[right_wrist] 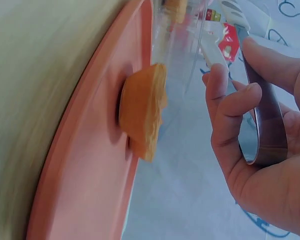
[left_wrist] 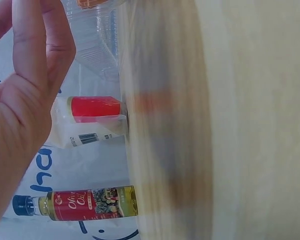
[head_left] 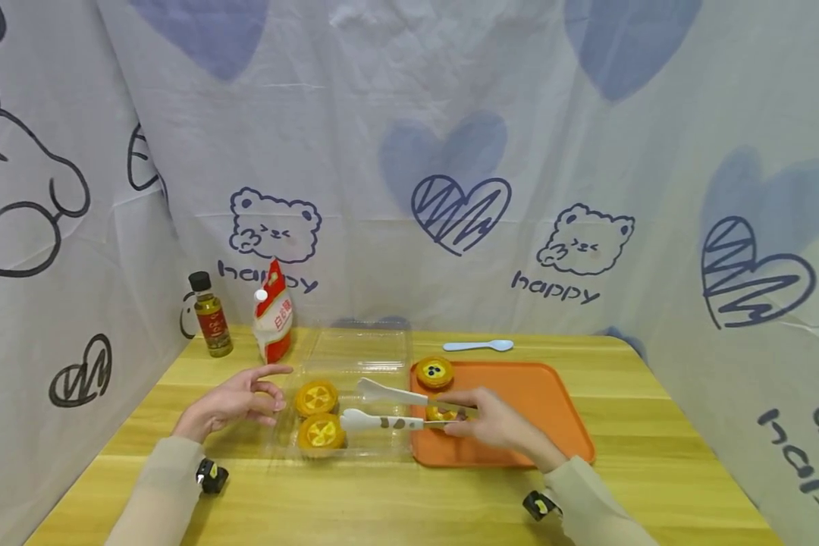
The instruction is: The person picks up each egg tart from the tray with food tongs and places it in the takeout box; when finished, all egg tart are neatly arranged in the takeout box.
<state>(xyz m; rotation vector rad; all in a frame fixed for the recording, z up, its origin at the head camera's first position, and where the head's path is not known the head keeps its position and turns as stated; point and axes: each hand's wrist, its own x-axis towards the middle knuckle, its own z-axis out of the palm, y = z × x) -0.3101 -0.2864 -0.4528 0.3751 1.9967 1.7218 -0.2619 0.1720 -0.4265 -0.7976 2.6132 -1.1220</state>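
My right hand [head_left: 491,421] grips a pair of tongs [head_left: 382,422] by its bent metal band, seen curving inside the fingers in the right wrist view. The tongs' two white ends stand apart, pointing left over the clear plastic container [head_left: 375,453]. Two egg tarts [head_left: 317,399] with yellow toppings sit at the container's left side. Beneath the right hand, a tart [right_wrist: 142,102] lies on the orange tray [head_left: 532,425], partly hidden in the head view. Another tart [head_left: 434,372] with dark dots is at the tray's back-left corner. My left hand [head_left: 235,400] hovers by the container's left edge, fingers loosely bent, holding nothing visible.
An olive oil bottle [head_left: 211,318] and a red-and-white pouch [head_left: 274,322] stand at the back left. A white spoon [head_left: 479,346] lies behind the tray. Printed cloth [head_left: 355,258] hangs around the wooden table [head_left: 355,504].
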